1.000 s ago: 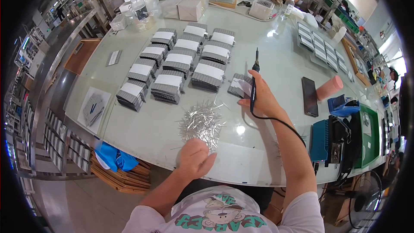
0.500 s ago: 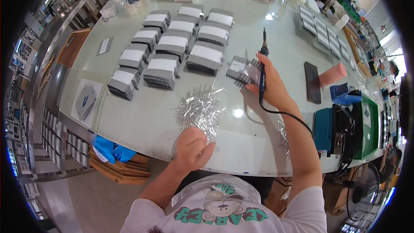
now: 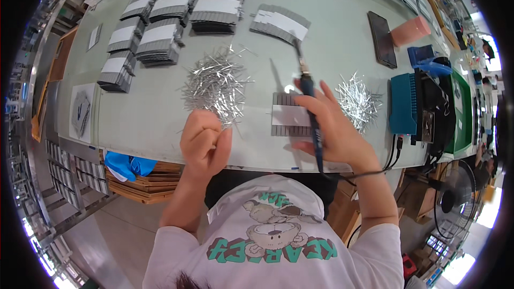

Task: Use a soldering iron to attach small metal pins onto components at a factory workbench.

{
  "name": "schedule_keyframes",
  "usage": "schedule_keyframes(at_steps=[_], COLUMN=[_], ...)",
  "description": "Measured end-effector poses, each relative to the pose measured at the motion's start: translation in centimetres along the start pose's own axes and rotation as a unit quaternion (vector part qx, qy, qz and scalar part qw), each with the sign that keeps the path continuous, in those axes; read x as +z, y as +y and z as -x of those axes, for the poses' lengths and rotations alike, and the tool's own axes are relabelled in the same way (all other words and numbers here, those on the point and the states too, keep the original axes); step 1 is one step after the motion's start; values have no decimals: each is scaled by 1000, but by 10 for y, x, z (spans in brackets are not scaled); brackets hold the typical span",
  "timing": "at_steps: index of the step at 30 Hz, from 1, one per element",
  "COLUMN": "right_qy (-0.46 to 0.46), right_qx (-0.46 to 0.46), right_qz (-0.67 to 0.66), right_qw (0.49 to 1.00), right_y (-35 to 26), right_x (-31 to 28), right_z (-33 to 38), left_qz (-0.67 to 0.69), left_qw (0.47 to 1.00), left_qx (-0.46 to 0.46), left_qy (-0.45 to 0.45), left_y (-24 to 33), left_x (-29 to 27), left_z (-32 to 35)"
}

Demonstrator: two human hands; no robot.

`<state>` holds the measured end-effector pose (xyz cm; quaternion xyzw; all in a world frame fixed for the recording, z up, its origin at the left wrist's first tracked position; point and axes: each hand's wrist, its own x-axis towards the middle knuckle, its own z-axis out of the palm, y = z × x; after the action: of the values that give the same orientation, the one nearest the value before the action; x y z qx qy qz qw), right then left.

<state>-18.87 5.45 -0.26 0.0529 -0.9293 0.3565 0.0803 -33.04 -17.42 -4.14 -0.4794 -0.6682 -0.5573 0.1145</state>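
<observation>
1. Soldering iron (image 3: 309, 108) sits pen-style in the right hand (image 3: 333, 128), tip angled up and away over a grey ribbed block (image 3: 290, 114) near the worktop (image 3: 332, 37) front edge.
2. Left hand (image 3: 203, 140) is curled shut beside the pile of metal pins (image 3: 215, 84); it seems to pinch a pin, though the view is too small to be sure.
3. Judged step: fetching a pin for the block. Next move calls for seating it on the block and bringing the tip down to it.
4. Against half a second ago, the view has dropped closer, the left hand has lifted off the worktop, and a second pin heap (image 3: 357, 100) by the blue station (image 3: 406, 104) now shows.
</observation>
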Motion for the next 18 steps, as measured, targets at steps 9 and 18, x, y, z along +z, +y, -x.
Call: schedule_keyframes(at_steps=[9, 18], right_qy=[361, 258], right_qx=[71, 71], right_qz=[-83, -42], right_qw=[926, 963], right_y=[20, 23], right_x=[33, 34], right_z=[130, 94], left_qz=[33, -124], left_qw=[989, 932], left_qx=[8, 13], left_qy=[-143, -341], left_y=[36, 42], left_x=[32, 63], left_z=[18, 2])
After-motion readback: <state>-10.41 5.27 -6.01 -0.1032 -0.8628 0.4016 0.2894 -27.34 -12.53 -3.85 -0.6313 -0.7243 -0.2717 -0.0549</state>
